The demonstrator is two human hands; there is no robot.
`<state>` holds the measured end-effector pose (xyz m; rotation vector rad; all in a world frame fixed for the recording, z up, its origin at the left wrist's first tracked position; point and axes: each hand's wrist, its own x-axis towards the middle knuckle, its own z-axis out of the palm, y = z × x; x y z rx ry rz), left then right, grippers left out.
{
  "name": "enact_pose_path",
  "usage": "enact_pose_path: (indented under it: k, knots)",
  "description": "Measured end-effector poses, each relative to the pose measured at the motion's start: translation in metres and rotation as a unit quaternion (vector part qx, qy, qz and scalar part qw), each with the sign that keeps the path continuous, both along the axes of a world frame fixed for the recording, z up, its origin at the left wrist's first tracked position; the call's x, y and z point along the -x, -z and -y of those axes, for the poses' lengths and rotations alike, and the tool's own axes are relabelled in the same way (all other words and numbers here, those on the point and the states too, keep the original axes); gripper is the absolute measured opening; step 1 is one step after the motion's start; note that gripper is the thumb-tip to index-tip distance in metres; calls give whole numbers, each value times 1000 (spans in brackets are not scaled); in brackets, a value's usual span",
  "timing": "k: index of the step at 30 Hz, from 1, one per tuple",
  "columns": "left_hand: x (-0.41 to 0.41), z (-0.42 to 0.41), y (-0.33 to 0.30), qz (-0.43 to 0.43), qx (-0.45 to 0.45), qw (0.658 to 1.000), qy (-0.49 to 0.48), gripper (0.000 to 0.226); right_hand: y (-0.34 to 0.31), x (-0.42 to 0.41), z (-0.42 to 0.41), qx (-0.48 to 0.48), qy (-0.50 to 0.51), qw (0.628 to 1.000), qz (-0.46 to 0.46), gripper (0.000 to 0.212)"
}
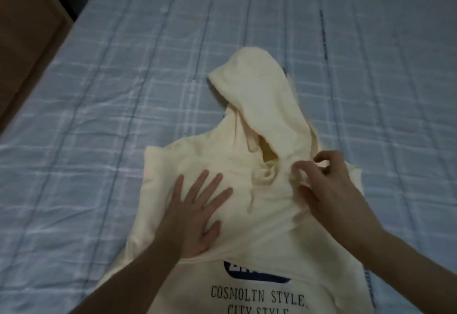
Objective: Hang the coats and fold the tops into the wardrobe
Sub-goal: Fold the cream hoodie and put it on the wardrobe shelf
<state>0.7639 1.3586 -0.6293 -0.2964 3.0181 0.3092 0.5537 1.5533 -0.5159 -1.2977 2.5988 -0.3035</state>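
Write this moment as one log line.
stage: folding | hoodie: on bed | left hand: flat on chest | right hand: pinches fabric near hood

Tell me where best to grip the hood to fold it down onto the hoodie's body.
Grip the hood at its far tip, coming from above: it lies flat, pointing away, free on the bedspread. The left hand already pins the chest, while the right hand pinches the neckline.

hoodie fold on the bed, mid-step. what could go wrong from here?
1. The right hand pinches only a small bunch of the hoodie by the neck; it may slip.
2. The hood lies skewed, so folding it down may leave a lumpy stack.
3. The left hand presses one side only; the other could drag.
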Motion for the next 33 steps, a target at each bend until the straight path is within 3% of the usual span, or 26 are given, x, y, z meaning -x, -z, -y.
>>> enact_pose_path:
  k: [2,5,8,12,14,16,21,24,26,28,30,32,33]
  knots:
    - [0,0,0,1,1,1000,-1,75,6,-4,-17,26,33,999,26,43]
    - [1,-1,0,1,3,1000,-1,75,15,-2,-29,53,211,971,103,44]
    - [1,-1,-1,-2,4,1000,-2,73,28,5,-28,-32,317,931,176,58]
    - [1,-1,-2,0,4,1000,-4,72,32,5,-28,-28,302,932,200,34]
    - [1,-1,-2,-1,1,1000,-5,71,25,9,-32,10,307,933,188,30]
    - [1,0,-2,0,-3,1000,-5,71,20,13,-37,-11,302,937,176,32]
    - [1,1,-2,1,-5,1000,-1,72,43,12,-34,-206,288,910,217,58]
    - [1,2,-1,-1,-10,1000,-3,73,24,30,-15,-388,162,895,152,75]
    - [0,3,-1,-2,-16,1000,-5,72,0,45,6,-450,100,880,116,84]
    - [0,3,-1,-6,-19,1000,-3,71,-19,55,35,-391,89,912,91,85]
    - [1,2,0,-12,-18,1000,-3,70,-23,62,70,-192,92,977,5,66]
    - [2,2,1,-7,-16,1000,-3,72,-13,62,114,-17,69,996,-51,56]
    - [2,2,1,-4,-13,1000,-2,72,-5,61,138,9,48,997,-57,63]
